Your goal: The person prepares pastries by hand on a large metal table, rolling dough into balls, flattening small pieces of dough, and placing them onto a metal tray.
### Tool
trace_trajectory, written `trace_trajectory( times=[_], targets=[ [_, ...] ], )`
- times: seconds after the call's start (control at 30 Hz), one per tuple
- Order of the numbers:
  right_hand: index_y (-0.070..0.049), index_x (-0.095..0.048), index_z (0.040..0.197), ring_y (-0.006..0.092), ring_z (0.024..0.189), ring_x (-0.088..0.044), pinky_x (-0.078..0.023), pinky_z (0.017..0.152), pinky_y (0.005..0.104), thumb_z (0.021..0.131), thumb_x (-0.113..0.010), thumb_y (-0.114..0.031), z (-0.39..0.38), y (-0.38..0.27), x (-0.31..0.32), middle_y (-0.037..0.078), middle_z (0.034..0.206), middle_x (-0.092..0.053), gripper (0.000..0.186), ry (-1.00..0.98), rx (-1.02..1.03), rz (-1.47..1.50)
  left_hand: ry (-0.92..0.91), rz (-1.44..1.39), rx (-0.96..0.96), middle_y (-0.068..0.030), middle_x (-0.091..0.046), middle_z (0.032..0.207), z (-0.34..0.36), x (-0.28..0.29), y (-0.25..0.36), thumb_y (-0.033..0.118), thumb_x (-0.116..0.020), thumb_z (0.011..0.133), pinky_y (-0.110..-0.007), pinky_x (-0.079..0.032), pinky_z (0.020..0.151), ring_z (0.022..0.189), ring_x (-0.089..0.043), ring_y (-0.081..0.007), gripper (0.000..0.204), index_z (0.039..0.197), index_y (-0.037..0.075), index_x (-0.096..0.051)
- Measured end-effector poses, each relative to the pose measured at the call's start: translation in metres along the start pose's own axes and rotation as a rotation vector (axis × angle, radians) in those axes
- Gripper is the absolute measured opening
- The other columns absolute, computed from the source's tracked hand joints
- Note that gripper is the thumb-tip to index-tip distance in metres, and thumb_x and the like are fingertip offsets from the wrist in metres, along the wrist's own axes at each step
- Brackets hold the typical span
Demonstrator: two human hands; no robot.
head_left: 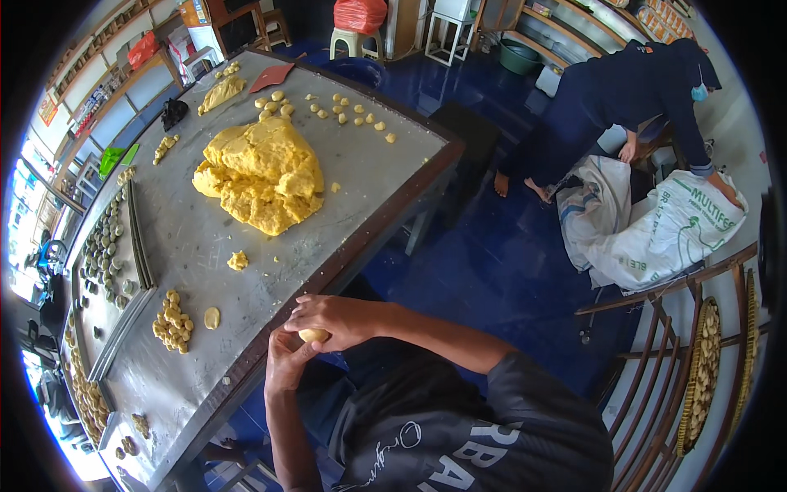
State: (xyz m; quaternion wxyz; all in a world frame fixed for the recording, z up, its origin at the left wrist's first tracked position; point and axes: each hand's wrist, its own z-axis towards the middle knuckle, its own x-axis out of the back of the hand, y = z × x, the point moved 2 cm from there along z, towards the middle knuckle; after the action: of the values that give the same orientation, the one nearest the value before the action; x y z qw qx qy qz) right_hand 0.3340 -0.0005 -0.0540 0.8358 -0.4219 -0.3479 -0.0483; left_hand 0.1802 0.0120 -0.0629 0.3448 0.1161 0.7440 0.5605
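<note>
Just off the near edge of the metal-topped table (246, 307), my two hands meet around a small pale dough ball (312, 334). My left hand (287, 357) cups it from below and the left, thumb against it. Curled over its top are the fingers of my right hand (343, 318), partly hiding the ball. A flattened dough piece (212, 318) lies on the table left of my hands, beside a cluster of small dough balls (172, 323). Farther off sits a big yellow dough mass (261, 172), with a small dough lump (238, 261) on its near side.
Several round dough balls (343, 111) are spread at the far right of the table. Metal bars (139, 238) border dark greenish balls (105, 246) on the left. A co-worker (607, 107) bends over white sacks (672, 225) at right, behind a rack with a round tray (699, 377).
</note>
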Motion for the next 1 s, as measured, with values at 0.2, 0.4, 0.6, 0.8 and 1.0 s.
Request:
trace_trajectory(
  times=[0.2,0.4,0.6,0.8,1.0],
  targets=[
    [0.002,-0.048,0.124,0.0328,0.109,-0.055,-0.032,0.106,0.0445,0.069,-0.073,-0.015,0.000,-0.006,0.000,0.017,0.112,-0.059,0.063,0.115,0.040,-0.077,-0.001,0.025,0.025,-0.0081,-0.065,0.094,0.002,-0.004,0.003,0.010,-0.080,0.069,-0.028,-0.048,0.081,0.087,-0.062,-0.0150,0.038,0.099,-0.003,-0.061],
    [0.002,-0.040,0.131,0.0313,0.106,-0.056,-0.031,0.107,0.0463,0.073,-0.073,-0.019,-0.003,0.000,-0.006,0.017,0.113,-0.058,0.070,0.116,0.051,-0.098,-0.046,-0.103,-0.007,-0.0101,-0.064,0.102,-0.001,0.000,-0.004,0.014,-0.078,0.072,-0.032,-0.047,0.089,0.095,-0.062,-0.0177,0.046,0.109,-0.004,-0.056],
    [0.006,-0.041,0.129,0.0296,0.103,-0.058,-0.036,0.103,0.0436,0.069,-0.073,-0.017,-0.003,-0.001,-0.009,0.016,0.111,-0.059,0.072,0.188,-0.021,-0.410,0.030,-0.274,0.008,-0.0084,-0.061,0.110,0.005,-0.006,-0.029,0.019,-0.069,0.082,-0.031,-0.049,0.086,0.099,-0.061,-0.0171,0.051,0.123,-0.001,-0.047],
    [0.001,-0.046,0.127,0.0318,0.107,-0.055,-0.035,0.104,0.0435,0.068,-0.074,-0.013,-0.009,0.009,-0.005,0.016,0.107,-0.060,0.066,-0.032,-0.018,0.006,-0.002,-0.162,0.010,-0.0086,-0.061,0.109,0.005,-0.004,-0.026,0.019,-0.070,0.081,-0.033,-0.047,0.089,0.099,-0.060,-0.0180,0.043,0.115,0.001,-0.051],
    [-0.001,-0.052,0.122,0.0311,0.109,-0.055,-0.036,0.104,0.0430,0.070,-0.071,-0.016,0.006,-0.003,-0.010,0.015,0.111,-0.060,0.058,0.179,0.030,-0.254,0.022,-0.284,-0.033,-0.0109,-0.061,0.110,-0.003,0.003,-0.018,0.010,-0.069,0.081,-0.035,-0.047,0.089,0.101,-0.060,-0.0199,0.042,0.117,-0.001,-0.051]
  ],
)
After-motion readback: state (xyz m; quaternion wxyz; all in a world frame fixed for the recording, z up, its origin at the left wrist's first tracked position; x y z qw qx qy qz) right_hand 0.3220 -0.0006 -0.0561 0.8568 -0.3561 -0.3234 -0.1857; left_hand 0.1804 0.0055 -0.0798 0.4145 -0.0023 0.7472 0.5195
